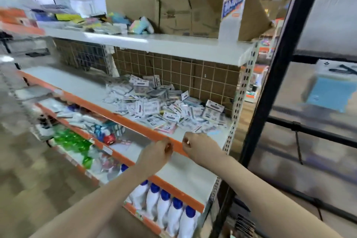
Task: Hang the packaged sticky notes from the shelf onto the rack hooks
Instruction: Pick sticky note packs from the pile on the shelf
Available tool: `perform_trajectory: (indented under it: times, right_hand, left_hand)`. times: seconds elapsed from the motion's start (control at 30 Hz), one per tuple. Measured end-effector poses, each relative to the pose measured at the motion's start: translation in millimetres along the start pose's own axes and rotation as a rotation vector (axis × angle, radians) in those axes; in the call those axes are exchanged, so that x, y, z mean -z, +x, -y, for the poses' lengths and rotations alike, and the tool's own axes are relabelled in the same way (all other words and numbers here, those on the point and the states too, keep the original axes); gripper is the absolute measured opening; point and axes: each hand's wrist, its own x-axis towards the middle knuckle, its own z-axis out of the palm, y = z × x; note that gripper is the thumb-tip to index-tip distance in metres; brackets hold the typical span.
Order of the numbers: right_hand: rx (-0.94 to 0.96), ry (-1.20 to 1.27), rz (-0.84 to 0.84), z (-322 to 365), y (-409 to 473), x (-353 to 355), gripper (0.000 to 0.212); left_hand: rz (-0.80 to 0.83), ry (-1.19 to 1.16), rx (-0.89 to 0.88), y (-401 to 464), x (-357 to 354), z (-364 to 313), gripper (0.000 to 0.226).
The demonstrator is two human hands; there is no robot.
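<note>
A heap of small packaged sticky notes lies on the white middle shelf, against the wire grid back. My left hand and my right hand hover side by side at the shelf's orange front edge, just short of the heap. Both have their fingers curled in, and I see nothing in either; the picture is blurred. On the right stands the black rack, with one blue sticky-note pack hanging on it.
The top shelf carries cardboard boxes, a tall white bottle and loose items. Lower shelves hold green packs and blue-capped white bottles. The aisle floor lies to the left.
</note>
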Motion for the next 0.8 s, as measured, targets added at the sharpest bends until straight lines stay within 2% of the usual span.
perform_trajectory:
  times: [0.27,0.47,0.63,0.8]
  right_hand:
    - [-0.091,0.058,0.05,10.7,91.3,-56.2,0.023]
    - [-0.1,0.082,0.04,-3.4,167.9,-87.0,0.017]
    - [-0.111,0.073,0.012,-10.0,237.3,-97.2,0.017]
    - [-0.075,-0.07,-0.049,-15.6,292.8,-99.4,0.022]
  left_hand:
    - [-0.072,-0.112,0.102,47.5,23.7,75.2,0.017]
    - [-0.043,-0.022,0.131,100.8,9.4,109.6,0.018]
    - [0.063,0.072,0.173,157.1,-0.9,141.9,0.03]
    - [0.181,0.092,0.17,213.3,-3.4,165.5,0.039]
